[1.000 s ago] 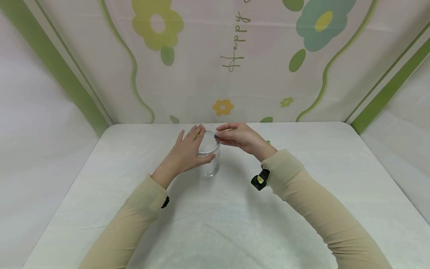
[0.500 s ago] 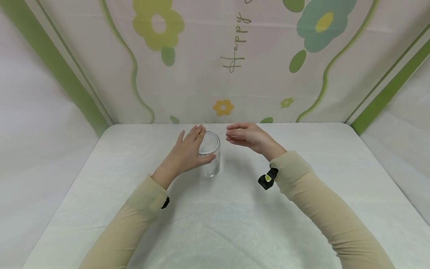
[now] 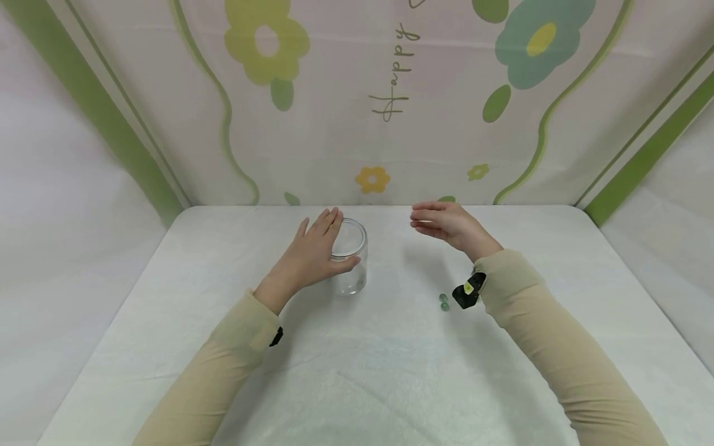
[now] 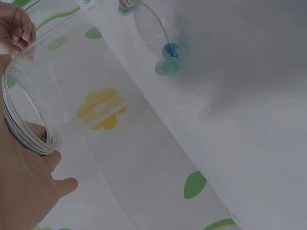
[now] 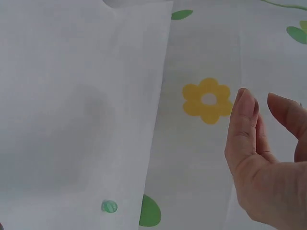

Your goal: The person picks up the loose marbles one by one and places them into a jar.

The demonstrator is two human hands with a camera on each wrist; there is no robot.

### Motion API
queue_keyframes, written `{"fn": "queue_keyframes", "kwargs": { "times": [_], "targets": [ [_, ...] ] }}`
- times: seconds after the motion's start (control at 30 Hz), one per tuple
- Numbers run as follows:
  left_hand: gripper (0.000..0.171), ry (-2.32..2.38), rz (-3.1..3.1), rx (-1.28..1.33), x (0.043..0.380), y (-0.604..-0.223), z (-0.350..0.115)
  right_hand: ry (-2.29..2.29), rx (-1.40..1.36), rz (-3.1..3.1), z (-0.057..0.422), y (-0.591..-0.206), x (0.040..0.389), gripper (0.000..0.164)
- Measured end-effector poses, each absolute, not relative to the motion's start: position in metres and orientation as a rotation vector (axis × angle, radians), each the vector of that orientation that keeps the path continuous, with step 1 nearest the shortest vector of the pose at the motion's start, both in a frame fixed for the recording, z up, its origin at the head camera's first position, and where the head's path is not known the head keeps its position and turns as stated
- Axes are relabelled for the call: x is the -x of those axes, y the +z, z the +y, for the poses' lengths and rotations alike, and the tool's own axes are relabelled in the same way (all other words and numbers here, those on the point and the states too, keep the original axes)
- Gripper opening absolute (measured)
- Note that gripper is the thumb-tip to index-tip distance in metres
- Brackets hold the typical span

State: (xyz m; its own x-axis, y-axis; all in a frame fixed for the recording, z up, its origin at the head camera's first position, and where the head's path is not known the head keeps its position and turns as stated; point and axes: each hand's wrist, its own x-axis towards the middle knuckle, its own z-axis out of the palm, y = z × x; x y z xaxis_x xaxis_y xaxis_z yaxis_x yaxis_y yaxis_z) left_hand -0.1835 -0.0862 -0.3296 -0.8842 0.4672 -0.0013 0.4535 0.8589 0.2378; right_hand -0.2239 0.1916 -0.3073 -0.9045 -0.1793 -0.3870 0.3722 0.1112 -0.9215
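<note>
My left hand (image 3: 314, 251) holds a clear jar (image 3: 358, 272) near its open mouth, fingers along the far left side and thumb across the front. The jar stands upright on the table. In the left wrist view, a blue marble (image 4: 171, 51) and green marbles (image 4: 166, 67) show at the jar's base, apparently inside. My right hand (image 3: 449, 226) hovers to the right of the jar, holding nothing. Its fingers are slightly bent, and a gap separates thumb from fingertips in the right wrist view. Two green marbles (image 3: 444, 301) lie on the table below the right wrist.
A white cloth covers the table (image 3: 357, 371). Beyond its back edge hangs a flower-printed curtain (image 3: 334, 124), with white cloth walls at both sides. A black wrist device (image 3: 467, 292) sits under the right cuff.
My right hand pinched a small dark marble at the jar's rim, released it, then moved away rightward. The two green marbles on the table came into clear view. My left hand stays on the jar.
</note>
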Motion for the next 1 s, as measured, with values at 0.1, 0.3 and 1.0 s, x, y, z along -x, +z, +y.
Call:
{"fn": "queue_keyframes", "kwargs": {
  "times": [0.1, 0.3, 1.0],
  "targets": [
    [0.092, 0.357, 2.971, -0.73, 0.183, -0.33, -0.087, -1.843, -0.218, 2.008, 0.199, -0.31, 0.226, 0.049],
    [0.091, 0.367, 2.978, -0.738, 0.183, -0.33, -0.088, -1.8, -0.278, 2.07, 0.211, -0.316, 0.231, 0.051],
    [0.092, 0.367, 2.981, -0.736, 0.184, -0.333, -0.086, -1.755, -0.436, 2.225, 0.242, -0.354, 0.236, 0.051]
  ]
}}
